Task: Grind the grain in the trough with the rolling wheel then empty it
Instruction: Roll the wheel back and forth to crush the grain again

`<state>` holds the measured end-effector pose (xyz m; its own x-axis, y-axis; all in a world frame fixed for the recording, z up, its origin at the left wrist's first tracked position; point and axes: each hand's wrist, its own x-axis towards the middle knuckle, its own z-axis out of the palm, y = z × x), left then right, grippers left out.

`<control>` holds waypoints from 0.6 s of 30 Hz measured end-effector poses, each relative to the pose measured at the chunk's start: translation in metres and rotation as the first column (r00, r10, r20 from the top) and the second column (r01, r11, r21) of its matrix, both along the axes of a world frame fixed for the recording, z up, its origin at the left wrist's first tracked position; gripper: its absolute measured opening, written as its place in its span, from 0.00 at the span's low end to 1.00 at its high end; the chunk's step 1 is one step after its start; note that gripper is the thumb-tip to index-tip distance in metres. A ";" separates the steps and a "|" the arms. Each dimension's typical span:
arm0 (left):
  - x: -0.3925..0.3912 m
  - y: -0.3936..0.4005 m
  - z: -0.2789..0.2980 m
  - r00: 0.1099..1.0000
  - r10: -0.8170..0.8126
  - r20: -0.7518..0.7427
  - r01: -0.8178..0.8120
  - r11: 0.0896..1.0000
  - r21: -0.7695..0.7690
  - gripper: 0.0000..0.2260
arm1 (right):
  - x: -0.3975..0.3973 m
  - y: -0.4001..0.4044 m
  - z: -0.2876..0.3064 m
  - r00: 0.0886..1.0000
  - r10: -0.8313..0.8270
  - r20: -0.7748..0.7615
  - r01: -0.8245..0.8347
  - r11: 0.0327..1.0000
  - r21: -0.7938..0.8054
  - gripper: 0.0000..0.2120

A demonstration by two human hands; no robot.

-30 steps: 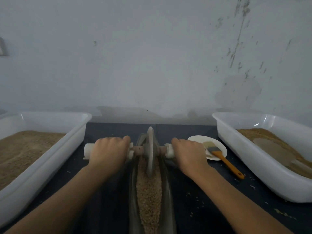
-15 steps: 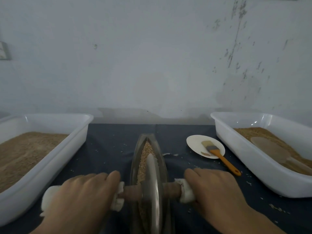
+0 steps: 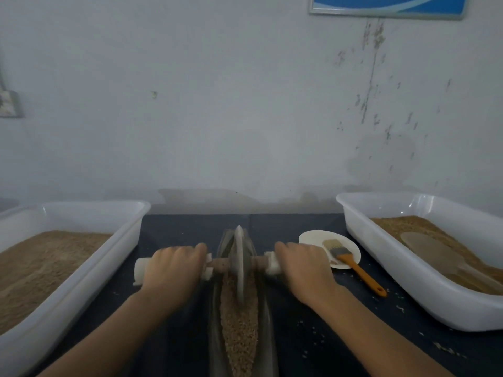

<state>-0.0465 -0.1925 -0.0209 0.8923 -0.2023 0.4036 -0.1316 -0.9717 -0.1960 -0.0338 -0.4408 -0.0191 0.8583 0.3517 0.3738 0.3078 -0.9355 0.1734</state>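
Head view, looking down the desk (image 3: 174, 232), dark-topped, against a scuffed pale wall. Trough (image 3: 265, 322) runs lengthwise at centre, narrow and boat-shaped, near end cut off by the frame edge. Grain (image 3: 239, 330) fills its channel, tan and coarse. Wheel (image 3: 239, 263) stands upright on edge in the far part of the trough, rim down in the grain. Axle (image 3: 221, 263) runs crosswise through the wheel, with white wrapping at both ends.

Left hand (image 3: 172, 268): grip closed, fingers curled over the axle's wrapped left end. Right hand (image 3: 303, 268): grip closed likewise on the right end, just beside the wheel. Both forearms reach in from the near edge.

Left tub (image 3: 119, 229), white, holds tan meal. Right tub (image 3: 381, 257), white, holds more meal and a pale scoop (image 3: 430, 248) lying on it. Plate (image 3: 313, 236) sits between right hand and right tub; a brush (image 3: 351, 261) with an orange handle rests across it, handle end on the desk. Loose grains are scattered on the desk on the right.
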 end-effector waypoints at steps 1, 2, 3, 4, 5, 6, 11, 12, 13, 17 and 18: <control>-0.013 -0.001 0.001 0.999 -0.009 -0.031 0.009 1.000 -0.012 0.16 | -0.011 -0.004 -0.001 0.999 0.023 -0.026 -0.023 1.000 -0.001 0.11; -0.028 -0.002 0.002 0.997 -0.024 -0.076 0.022 0.999 -0.025 0.17 | -0.026 -0.009 -0.001 0.996 0.052 -0.066 -0.052 0.999 0.003 0.11; -0.045 -0.003 0.004 0.992 -0.036 -0.124 0.032 0.999 -0.036 0.17 | -0.042 -0.013 0.001 0.990 0.080 -0.114 -0.080 0.997 0.004 0.12; -0.063 -0.004 0.008 0.986 -0.039 -0.164 0.034 0.999 -0.033 0.17 | -0.058 -0.018 0.003 0.982 0.105 -0.154 -0.108 0.994 -0.009 0.12; -0.079 -0.004 0.012 0.981 -0.041 -0.187 0.038 0.999 -0.019 0.17 | -0.073 -0.021 0.007 0.979 0.131 -0.157 -0.137 0.990 -0.029 0.14; -0.093 -0.004 0.016 0.980 -0.040 -0.197 0.041 0.999 0.001 0.16 | -0.087 -0.025 0.011 0.979 0.146 -0.139 -0.153 0.987 -0.045 0.16; -0.117 -0.007 0.037 0.941 -0.007 -0.339 0.020 0.999 0.034 0.11 | -0.109 -0.023 0.025 0.973 0.114 -0.200 -0.136 0.985 -0.101 0.17; -0.112 -0.007 0.035 0.930 0.012 -0.368 0.002 0.999 0.038 0.12 | -0.105 -0.022 0.024 0.981 0.120 -0.155 -0.137 0.985 -0.104 0.18; -0.104 -0.008 0.032 0.931 0.021 -0.364 -0.009 0.999 0.035 0.13 | -0.097 -0.020 0.021 0.982 0.111 -0.154 -0.128 0.986 -0.107 0.17; -0.049 -0.007 0.008 0.988 0.036 -0.148 -0.037 0.999 -0.005 0.15 | -0.041 -0.010 0.007 0.992 0.043 -0.119 -0.048 0.998 -0.044 0.12; -0.032 -0.007 0.003 0.996 0.037 -0.078 -0.038 0.999 -0.002 0.15 | -0.024 -0.008 0.003 0.996 0.015 -0.091 -0.020 0.998 -0.056 0.11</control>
<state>-0.0782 -0.1991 -0.0174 0.9280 -0.1668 0.3331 -0.1099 -0.9769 -0.1832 -0.0576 -0.4487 -0.0157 0.8812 0.3855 0.2735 0.3412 -0.9192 0.1965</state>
